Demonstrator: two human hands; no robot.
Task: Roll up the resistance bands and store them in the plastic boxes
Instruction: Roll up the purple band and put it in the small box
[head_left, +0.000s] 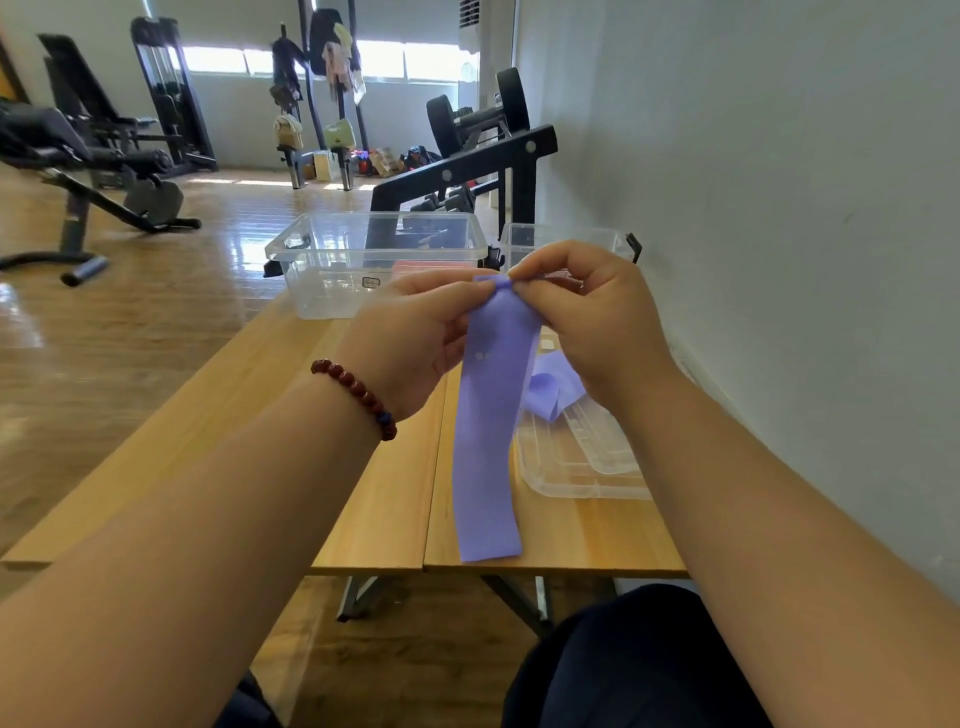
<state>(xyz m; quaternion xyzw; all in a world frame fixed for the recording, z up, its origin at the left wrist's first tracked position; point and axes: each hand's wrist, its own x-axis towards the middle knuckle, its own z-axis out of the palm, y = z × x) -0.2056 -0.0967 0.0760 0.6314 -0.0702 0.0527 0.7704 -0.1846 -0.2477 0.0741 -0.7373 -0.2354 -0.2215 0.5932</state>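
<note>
A purple resistance band (488, 441) hangs down over the wooden table (218, 415), its lower end near the table's front edge. My left hand (415, 338) and my right hand (597, 322) both pinch the band's top end, which is bunched into a small fold between the fingertips. More purple band (553, 389) lies crumpled on a clear lid behind the hanging strip. Two clear plastic boxes stand at the far end: a large one (332, 260) on the left and another (524, 236) on the right, partly hidden by my right hand. Something pink (431, 267) shows inside the left box.
A clear plastic lid (571, 467) lies on the table to the right, close to the wall (779, 208). A black dumbbell rack (467, 166) stands behind the boxes. Gym benches and machines (93, 156) fill the wooden floor to the left.
</note>
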